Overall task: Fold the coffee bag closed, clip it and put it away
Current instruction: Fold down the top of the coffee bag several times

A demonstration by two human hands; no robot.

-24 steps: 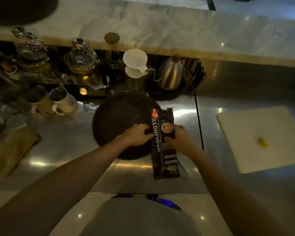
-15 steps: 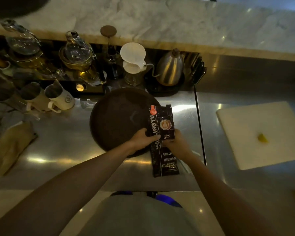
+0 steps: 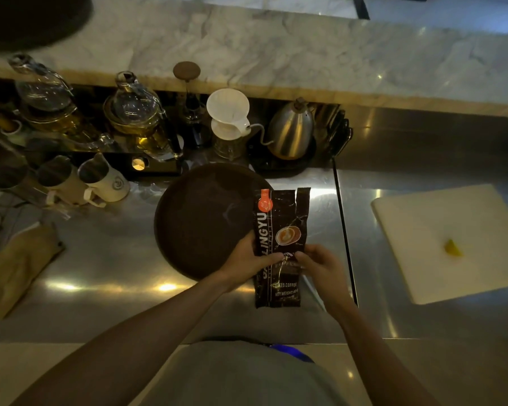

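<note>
Steel counter (image 3: 106,259) under you, round dark brown tray (image 3: 203,221) at centre. Black printed coffee bag (image 3: 282,230) lies lengthwise, top end overlapping tray's right edge, bottom end on counter. Your left hand (image 3: 247,259) grips bag's left edge at mid-length, thumb across front. Your right hand (image 3: 317,265) pinches bag's right side, fingertips (image 3: 301,254) on front face.

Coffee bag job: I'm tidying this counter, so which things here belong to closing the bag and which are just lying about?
In the job: coffee bag, left hand, right hand.

Lying about: round tray, kettle, dripper, mugs, cutting board, cloth.
</note>
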